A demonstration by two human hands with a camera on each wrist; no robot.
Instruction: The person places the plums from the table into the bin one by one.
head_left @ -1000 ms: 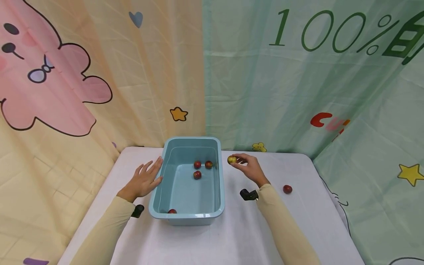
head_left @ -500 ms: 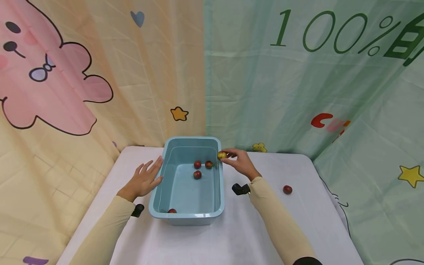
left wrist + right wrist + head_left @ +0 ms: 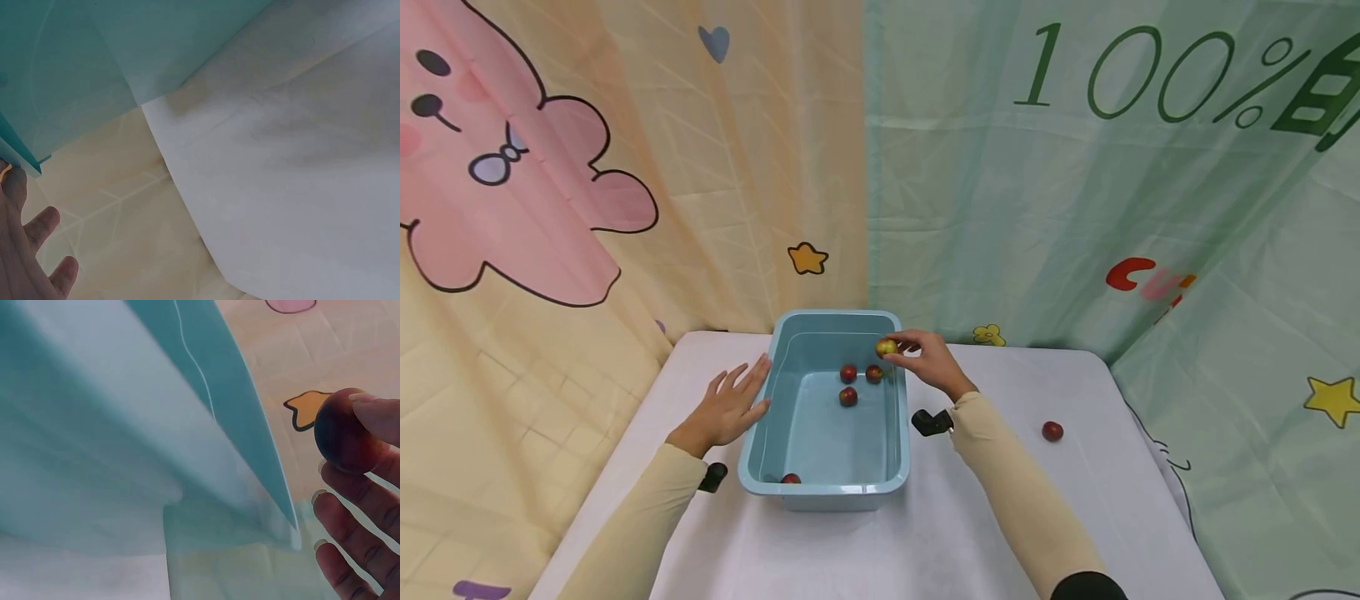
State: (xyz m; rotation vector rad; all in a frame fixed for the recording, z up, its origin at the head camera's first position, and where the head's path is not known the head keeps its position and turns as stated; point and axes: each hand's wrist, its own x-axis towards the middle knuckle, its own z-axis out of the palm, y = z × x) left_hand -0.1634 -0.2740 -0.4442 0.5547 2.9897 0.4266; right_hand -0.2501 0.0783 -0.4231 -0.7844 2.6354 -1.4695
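Observation:
My right hand (image 3: 931, 367) pinches a yellow-green and red plum (image 3: 885, 347) between thumb and fingers, above the right rim of a light blue plastic tub (image 3: 823, 489). Seen from the right wrist, that plum (image 3: 350, 431) shows a dark red side. Inside the tub, three red plums lie grouped toward the far right, one of them a plum (image 3: 847, 397) nearest the middle. Another plum (image 3: 791, 478) is partly hidden behind the near rim. My left hand (image 3: 722, 414) rests with spread, extended fingers against the tub's left rim.
A single red plum (image 3: 1052, 431) lies on the white-covered table (image 3: 985, 517), right of my right forearm. Printed curtains (image 3: 962, 208) hang close behind the table and along both sides.
My right hand has carried the plum leftward, from beside the tub to over its right rim. The left hand and the other plums stay in place.

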